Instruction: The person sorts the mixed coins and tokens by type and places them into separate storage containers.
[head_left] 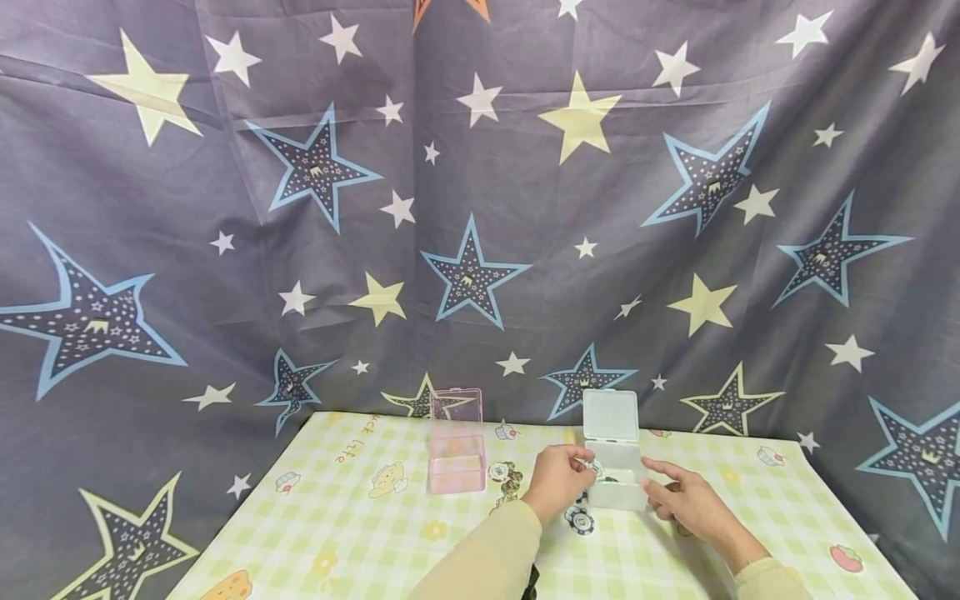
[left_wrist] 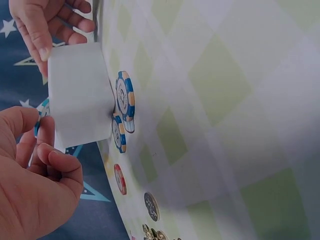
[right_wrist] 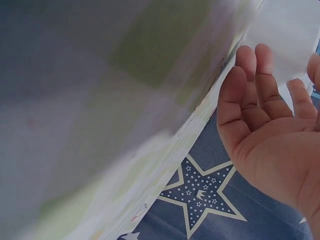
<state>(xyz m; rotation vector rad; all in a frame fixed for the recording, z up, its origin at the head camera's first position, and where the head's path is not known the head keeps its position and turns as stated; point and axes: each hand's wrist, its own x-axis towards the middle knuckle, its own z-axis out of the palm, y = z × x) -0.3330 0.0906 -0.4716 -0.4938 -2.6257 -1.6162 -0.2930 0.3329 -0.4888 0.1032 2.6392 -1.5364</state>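
Observation:
A white lidded box [head_left: 617,497] stands on the table with its lid [head_left: 611,415] raised. Between thumb and fingers, my left hand [head_left: 558,482] pinches a poker chip [left_wrist: 42,116] with a blue and white edge, at the box's left rim. My right hand [head_left: 686,496] rests its fingertips by the box's right side, fingers loosely bent. Blue-and-white poker chips [left_wrist: 125,96] lie in front of the box, partly overlapping. Inside the box, a dark bit shows at the bottom; the rest is hidden by the front wall.
Left of the white box stands an open pink transparent box [head_left: 457,477]. Between the two boxes lie gold-coloured coins [head_left: 512,482] and a white poker chip [head_left: 498,472]. A red chip [left_wrist: 120,179] and a dark coin [left_wrist: 151,206] lie nearby. A star-patterned curtain [head_left: 480,192] hangs behind the table.

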